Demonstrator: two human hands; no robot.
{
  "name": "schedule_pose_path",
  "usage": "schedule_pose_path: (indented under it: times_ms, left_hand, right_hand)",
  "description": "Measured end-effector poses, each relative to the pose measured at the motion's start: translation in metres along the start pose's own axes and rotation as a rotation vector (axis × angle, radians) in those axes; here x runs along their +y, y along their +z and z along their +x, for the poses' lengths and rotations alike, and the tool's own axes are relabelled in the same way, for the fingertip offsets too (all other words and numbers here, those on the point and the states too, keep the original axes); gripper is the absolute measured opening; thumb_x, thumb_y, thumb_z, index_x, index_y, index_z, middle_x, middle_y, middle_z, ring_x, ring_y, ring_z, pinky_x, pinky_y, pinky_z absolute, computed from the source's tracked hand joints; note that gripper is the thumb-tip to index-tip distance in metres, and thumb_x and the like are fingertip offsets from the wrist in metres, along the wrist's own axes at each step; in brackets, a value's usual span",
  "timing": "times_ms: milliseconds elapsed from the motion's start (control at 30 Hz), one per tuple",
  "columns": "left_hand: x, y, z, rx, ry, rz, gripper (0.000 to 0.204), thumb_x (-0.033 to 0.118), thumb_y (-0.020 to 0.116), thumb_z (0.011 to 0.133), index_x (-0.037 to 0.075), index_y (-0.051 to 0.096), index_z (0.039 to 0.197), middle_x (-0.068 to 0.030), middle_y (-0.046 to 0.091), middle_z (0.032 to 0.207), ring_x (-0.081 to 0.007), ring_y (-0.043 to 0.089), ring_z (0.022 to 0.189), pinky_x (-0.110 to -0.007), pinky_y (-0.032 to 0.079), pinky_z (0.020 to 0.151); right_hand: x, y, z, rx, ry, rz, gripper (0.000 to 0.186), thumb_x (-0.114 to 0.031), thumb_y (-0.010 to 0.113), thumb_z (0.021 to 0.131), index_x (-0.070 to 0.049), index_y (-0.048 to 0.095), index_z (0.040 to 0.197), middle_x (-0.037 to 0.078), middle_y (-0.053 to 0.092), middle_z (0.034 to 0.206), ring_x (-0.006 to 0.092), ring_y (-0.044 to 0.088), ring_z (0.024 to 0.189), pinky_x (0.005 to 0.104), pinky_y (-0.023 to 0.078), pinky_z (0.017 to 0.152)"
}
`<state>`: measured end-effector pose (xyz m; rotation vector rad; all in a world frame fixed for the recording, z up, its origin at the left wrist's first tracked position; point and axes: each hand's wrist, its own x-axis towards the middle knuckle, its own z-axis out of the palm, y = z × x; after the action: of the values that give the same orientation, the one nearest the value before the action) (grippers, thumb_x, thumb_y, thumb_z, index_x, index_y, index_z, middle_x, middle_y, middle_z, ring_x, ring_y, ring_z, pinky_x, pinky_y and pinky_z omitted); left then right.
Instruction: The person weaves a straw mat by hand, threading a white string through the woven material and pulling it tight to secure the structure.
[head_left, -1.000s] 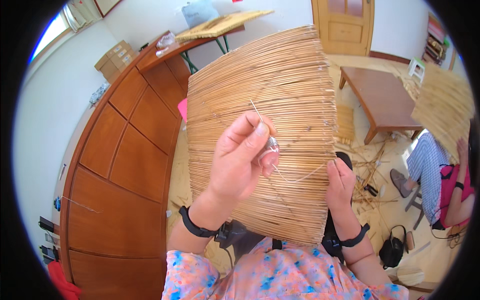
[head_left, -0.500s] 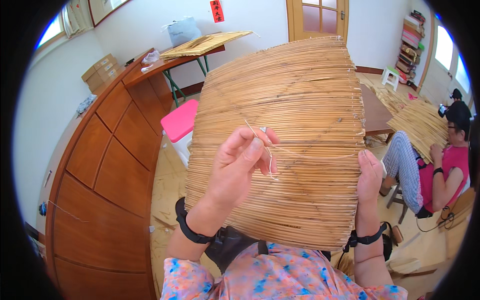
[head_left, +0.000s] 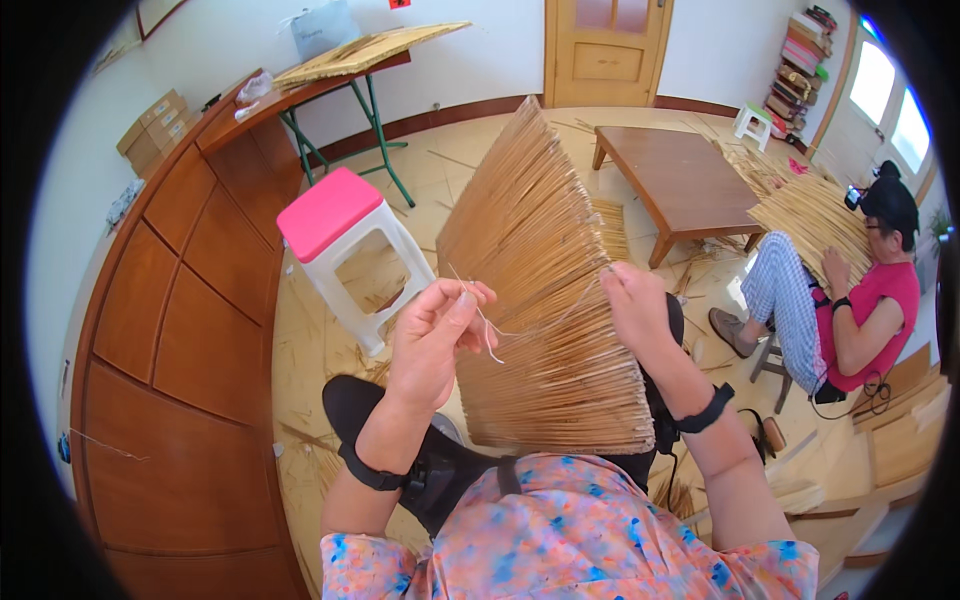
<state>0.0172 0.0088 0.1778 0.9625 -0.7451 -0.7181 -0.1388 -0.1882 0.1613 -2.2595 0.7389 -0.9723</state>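
A mat of thin straw-coloured stalks (head_left: 540,300) stands tilted on my lap, its right edge of stalk ends turned toward me. In front of its left part, my left hand (head_left: 435,335) pinches a thin white thread (head_left: 488,338). A fine straight tip pokes up above those fingers; whether it is a needle or stiff thread I cannot tell. The thread hangs in a loose end below and also runs slackly across to the mat's right edge. There my right hand (head_left: 640,305) is closed, thumb and fingers pinching the edge where the thread meets it.
A white stool with a pink top (head_left: 330,212) stands on the left, beside a long wooden cabinet (head_left: 190,350). Behind are a low brown table (head_left: 670,170) and a green-legged table (head_left: 330,85). At right, a seated person (head_left: 865,290) handles another mat (head_left: 820,215). Loose stalks litter the floor.
The mat has swung from facing me broadly to an edge-on slant, uncovering the low table and stool. My right hand moved left and up with its edge; my left hand shifted left, still pinching the thread.
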Motion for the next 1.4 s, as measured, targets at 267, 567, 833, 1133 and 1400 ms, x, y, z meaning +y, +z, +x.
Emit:
schedule_pose_path:
  times_ms: [267,567,833,1133,1400]
  left_hand:
    - [-0.04,-0.053,0.01,0.117,-0.123,0.038,0.015,0.02,0.055,0.094,0.006,0.06,0.092,-0.0054,0.062,0.095,-0.0104,0.06,0.064,-0.021,0.042,0.056]
    - [-0.088,-0.077,0.027,0.265,-0.091,-0.123,0.014,0.018,0.058,0.093,0.005,0.062,0.091,-0.0034,0.064,0.091,-0.0097,0.058,0.063,-0.021,0.041,0.056]
    - [-0.102,-0.068,0.043,0.305,-0.122,-0.172,0.014,0.018,0.059,0.092,0.004,0.062,0.091,-0.0023,0.063,0.088,-0.009,0.057,0.062,-0.021,0.041,0.055]
    - [-0.102,-0.056,0.045,0.313,0.005,0.008,0.01,0.008,0.057,0.092,0.001,0.062,0.097,-0.002,0.058,0.086,-0.0082,0.057,0.066,-0.02,0.042,0.058]
    - [-0.096,-0.065,0.048,0.383,0.003,-0.226,0.012,0.016,0.052,0.095,0.005,0.057,0.098,-0.0113,0.064,0.095,-0.0112,0.058,0.065,-0.022,0.043,0.058]
  right_hand:
    - [0.028,0.095,0.034,-0.242,-0.025,-0.198,0.027,-0.017,0.053,0.086,0.004,0.056,0.069,0.026,0.057,0.07,0.0432,0.057,0.072,0.0487,0.044,0.067]
    - [0.023,0.139,0.034,-0.356,0.019,-0.191,0.028,-0.019,0.056,0.085,0.003,0.055,0.068,0.025,0.056,0.065,0.0435,0.056,0.066,0.0469,0.045,0.063]
    - [0.001,0.138,0.01,-0.325,0.137,-0.128,0.026,-0.018,0.059,0.086,0.001,0.06,0.104,0.02,0.066,0.08,0.0321,0.065,0.068,0.0374,0.051,0.063]
    - [-0.008,0.135,0.008,-0.072,-0.266,0.045,0.02,-0.006,0.069,0.074,-0.005,0.064,0.093,0.008,0.064,0.1,0.0309,0.054,0.106,0.0384,0.047,0.087]
    - [0.0,0.137,0.007,-0.071,-0.264,0.113,0.012,-0.001,0.07,0.073,-0.002,0.064,0.083,0.011,0.065,0.1,0.0292,0.059,0.094,0.0366,0.047,0.085]
